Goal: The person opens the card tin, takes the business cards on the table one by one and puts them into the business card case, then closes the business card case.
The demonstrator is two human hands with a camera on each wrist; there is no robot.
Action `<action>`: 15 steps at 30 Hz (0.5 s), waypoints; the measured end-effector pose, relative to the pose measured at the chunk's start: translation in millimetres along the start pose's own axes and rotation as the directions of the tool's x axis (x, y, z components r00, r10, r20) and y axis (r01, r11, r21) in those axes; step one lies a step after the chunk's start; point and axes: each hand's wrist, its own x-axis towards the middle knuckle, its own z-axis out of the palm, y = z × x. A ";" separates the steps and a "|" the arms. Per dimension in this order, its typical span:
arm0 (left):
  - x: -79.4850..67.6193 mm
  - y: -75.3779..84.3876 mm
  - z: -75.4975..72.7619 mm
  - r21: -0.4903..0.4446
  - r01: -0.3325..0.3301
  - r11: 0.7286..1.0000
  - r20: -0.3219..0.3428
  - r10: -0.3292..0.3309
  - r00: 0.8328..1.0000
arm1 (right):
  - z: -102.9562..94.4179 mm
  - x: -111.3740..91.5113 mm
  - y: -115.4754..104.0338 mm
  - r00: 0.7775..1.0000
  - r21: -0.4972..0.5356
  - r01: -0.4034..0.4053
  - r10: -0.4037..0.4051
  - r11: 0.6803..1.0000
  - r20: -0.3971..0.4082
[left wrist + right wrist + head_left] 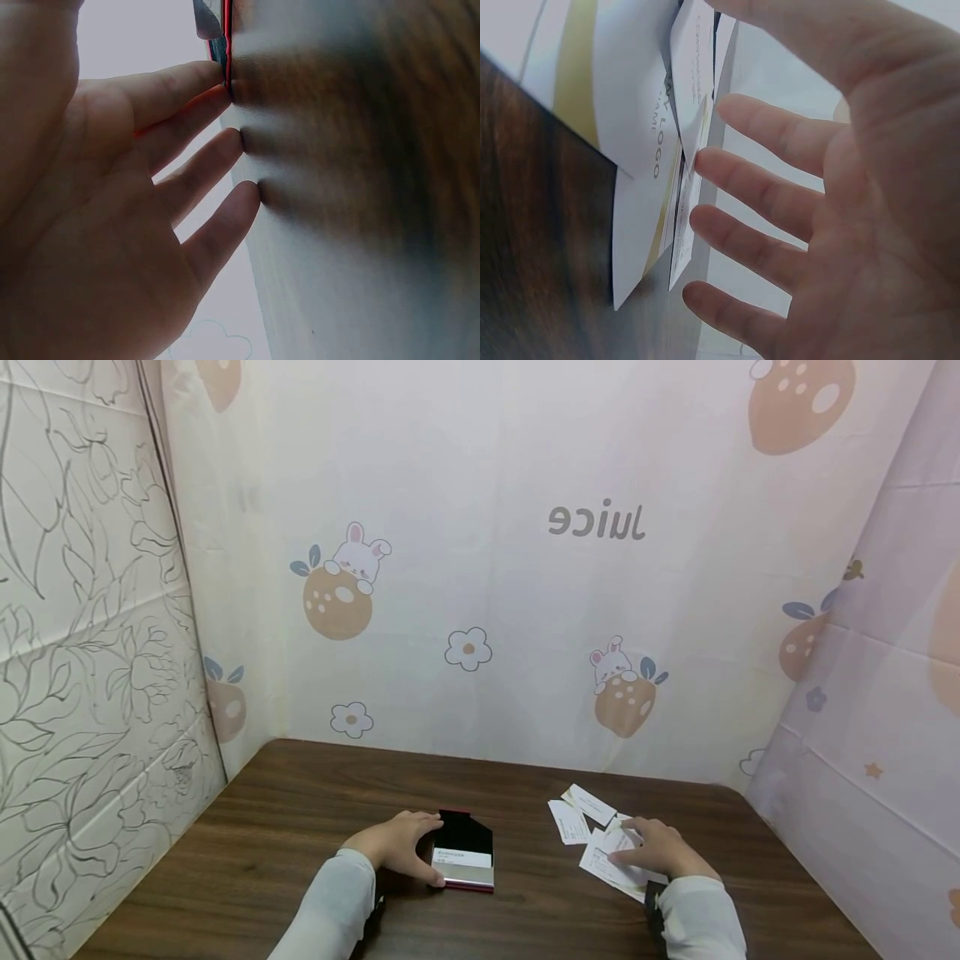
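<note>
In the head view, we find the flat card case of glossy black and silver with red edges (467,832) at the lower centre of the frame, on the dark brown wood-grain table (525,918). A white printed card (472,859) lies across the case. The left hand (396,846) grips the case along its left side in a wide hold, thumb at the lower left corner and index finger at the upper left; in the left wrist view we note fingertips meeting the case's red edge and the tabletop. Toward the lower right of the head frame, the right hand (660,847) lies over the overlapping white paper cards with gold bands (600,860), well apart from the case. We see its fingers spread wide in the right wrist view, with the cards left of the fingertips.
</note>
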 end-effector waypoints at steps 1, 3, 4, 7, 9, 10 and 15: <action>-0.1 0.0 0.1 0.000 0.000 1.000 0.001 0.000 1.000 | -0.5 -0.6 -0.2 1.000 0.005 0.000 0.000 1.000 0.002; 0.0 0.0 0.7 0.000 -0.002 1.000 0.000 0.002 1.000 | -2.1 -1.8 -1.1 1.000 0.027 -0.012 0.012 1.000 0.004; -0.1 0.3 0.9 -0.001 -0.003 1.000 0.000 0.003 1.000 | -2.9 -2.5 -1.2 1.000 0.038 -0.015 0.015 0.999 0.004; -0.6 0.3 1.6 -0.003 -0.002 1.000 -0.001 0.002 1.000 | -5.5 -3.6 -2.3 0.999 0.071 -0.040 0.041 0.997 -0.012; -0.7 0.2 1.8 -0.004 -0.002 1.000 0.000 0.002 1.000 | -7.2 -3.5 -3.2 0.999 0.081 -0.044 0.046 0.996 -0.028; -0.6 0.1 1.8 -0.006 -0.002 1.000 0.000 0.002 1.000 | -7.9 -3.4 -3.6 0.998 0.083 -0.043 0.046 0.996 -0.035; -0.3 -0.6 2.1 -0.005 -0.003 1.000 -0.002 0.003 1.000 | -10.0 -2.2 -2.9 0.997 0.098 -0.019 0.026 0.995 -0.068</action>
